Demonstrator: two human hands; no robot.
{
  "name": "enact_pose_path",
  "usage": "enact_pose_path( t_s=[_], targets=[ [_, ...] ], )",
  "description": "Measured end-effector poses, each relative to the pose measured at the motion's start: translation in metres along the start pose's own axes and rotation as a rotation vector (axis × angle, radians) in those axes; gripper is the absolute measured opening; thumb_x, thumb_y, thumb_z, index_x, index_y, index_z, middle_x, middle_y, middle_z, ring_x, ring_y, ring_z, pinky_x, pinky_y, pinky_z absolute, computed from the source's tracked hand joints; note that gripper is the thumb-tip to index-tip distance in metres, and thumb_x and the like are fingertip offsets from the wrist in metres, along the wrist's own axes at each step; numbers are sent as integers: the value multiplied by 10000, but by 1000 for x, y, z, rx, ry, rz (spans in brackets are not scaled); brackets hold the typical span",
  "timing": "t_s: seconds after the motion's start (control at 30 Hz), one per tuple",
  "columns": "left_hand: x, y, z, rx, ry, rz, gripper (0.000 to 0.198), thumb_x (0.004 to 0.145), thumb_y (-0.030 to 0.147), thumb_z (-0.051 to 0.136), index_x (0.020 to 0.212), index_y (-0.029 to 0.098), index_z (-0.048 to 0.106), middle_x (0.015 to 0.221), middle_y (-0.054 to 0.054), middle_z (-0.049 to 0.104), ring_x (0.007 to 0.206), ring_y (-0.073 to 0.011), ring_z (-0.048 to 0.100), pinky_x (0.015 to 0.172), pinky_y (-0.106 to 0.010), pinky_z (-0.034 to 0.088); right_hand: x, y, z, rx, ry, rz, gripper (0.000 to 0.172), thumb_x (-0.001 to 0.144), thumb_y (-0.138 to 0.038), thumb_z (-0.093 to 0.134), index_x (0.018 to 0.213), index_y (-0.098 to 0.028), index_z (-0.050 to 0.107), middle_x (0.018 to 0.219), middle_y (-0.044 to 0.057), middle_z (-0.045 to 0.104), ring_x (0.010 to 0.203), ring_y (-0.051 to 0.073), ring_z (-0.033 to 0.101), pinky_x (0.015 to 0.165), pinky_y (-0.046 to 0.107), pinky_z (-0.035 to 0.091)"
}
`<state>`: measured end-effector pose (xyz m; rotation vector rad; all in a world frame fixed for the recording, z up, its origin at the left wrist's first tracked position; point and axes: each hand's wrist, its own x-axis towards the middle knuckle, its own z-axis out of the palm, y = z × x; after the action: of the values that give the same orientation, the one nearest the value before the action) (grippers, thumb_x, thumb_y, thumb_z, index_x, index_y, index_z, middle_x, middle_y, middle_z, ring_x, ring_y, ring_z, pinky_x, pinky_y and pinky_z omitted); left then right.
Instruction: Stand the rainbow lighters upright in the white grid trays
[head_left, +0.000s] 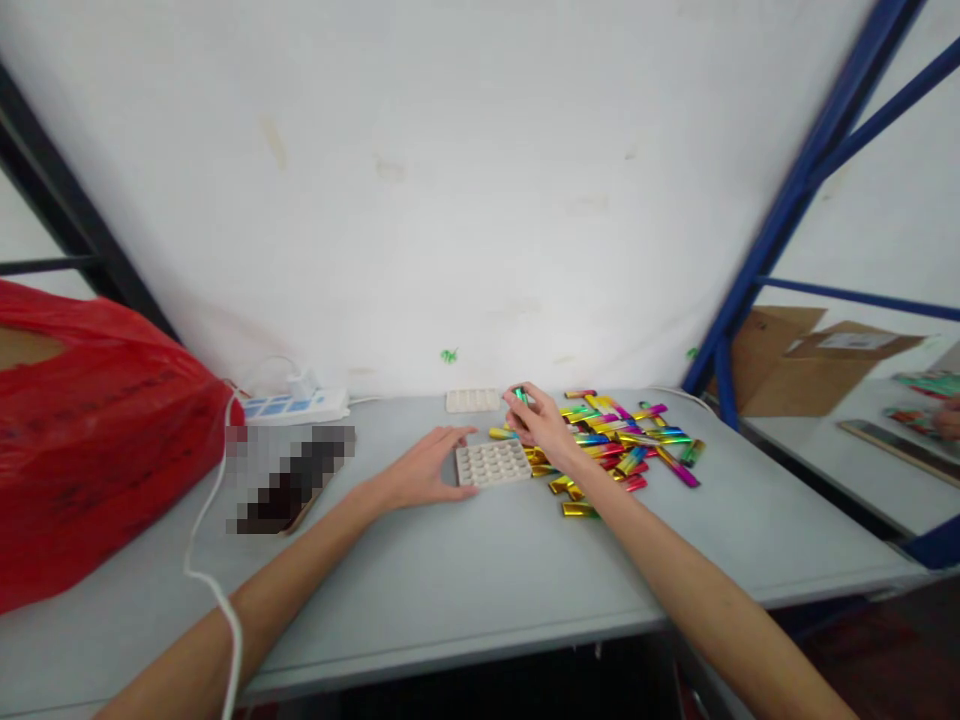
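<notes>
On the grey table lies a small off-white tray with rows of round hollows. My left hand is at its left edge, thumb and fingers spread toward the two left corners; whether they press on it I cannot tell. Above the tray's far right corner, my right hand pinches a short shiny green foil-like piece, its lower part hidden by the fingers. To the right spreads a loose pile of shiny, multicoloured narrow strips, in gold, red, purple, blue and green.
A second pale tray lies near the wall. At left are a power strip, a pixelated phone-like object, a white cable and a red plastic bag. Blue frame posts stand at right, with cardboard beyond.
</notes>
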<state>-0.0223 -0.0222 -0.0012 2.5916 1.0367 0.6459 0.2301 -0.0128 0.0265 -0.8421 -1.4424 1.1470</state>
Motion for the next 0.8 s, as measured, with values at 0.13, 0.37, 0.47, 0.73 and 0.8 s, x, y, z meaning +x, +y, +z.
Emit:
enact_pose_path(
  t_s=[0.13, 0.37, 0.47, 0.73, 0.8],
  targets=[
    [-7, -9, -1, 28, 34, -52, 763, 745, 621, 865, 1333, 204, 615, 1292, -129, 638, 1247, -346, 617, 1131, -490, 482, -8, 4, 6, -80, 51, 24, 592, 825, -818, 671, 836, -235, 567, 550, -101, 352, 461, 85, 279, 427, 222, 215],
    [-4, -8, -3, 31, 30, -85, 646, 681, 708, 865, 1066, 224, 677, 1064, -59, 640, 1018, -292, 639, 938, -408, 537, -9, 9, 19, -62, 55, 180, 620, 919, -769, 452, 577, -257, 377, 511, -71, 260, 459, 94, 196, 441, 259, 180],
    [-4, -8, -3, 16, 17, -72, 661, 661, 728, 868, 1051, 227, 684, 1006, -39, 635, 951, -271, 629, 879, -381, 527, -10, 11, 20, -114, 82, 142, 531, 937, -636, 441, 568, -260, 371, 498, -59, 286, 460, 105, 219, 448, 260, 199],
    [-6, -8, -4, -34, -19, -62, 724, 640, 692, 913, 1137, 210, 701, 1088, -67, 654, 1044, -297, 640, 955, -410, 530, -9, 16, 20, -58, 29, 131, 632, 935, -804, 451, 665, -235, 504, 527, -71, 311, 456, 105, 258, 442, 253, 218],
    [-7, -10, -5, -53, -19, -64, 721, 642, 681, 918, 1154, 219, 706, 1132, -75, 662, 1078, -303, 644, 980, -417, 532, -8, 17, 19, -43, -2, 108, 642, 932, -824, 453, 780, -217, 596, 575, -67, 386, 474, 108, 324, 454, 246, 283]
  ],
)
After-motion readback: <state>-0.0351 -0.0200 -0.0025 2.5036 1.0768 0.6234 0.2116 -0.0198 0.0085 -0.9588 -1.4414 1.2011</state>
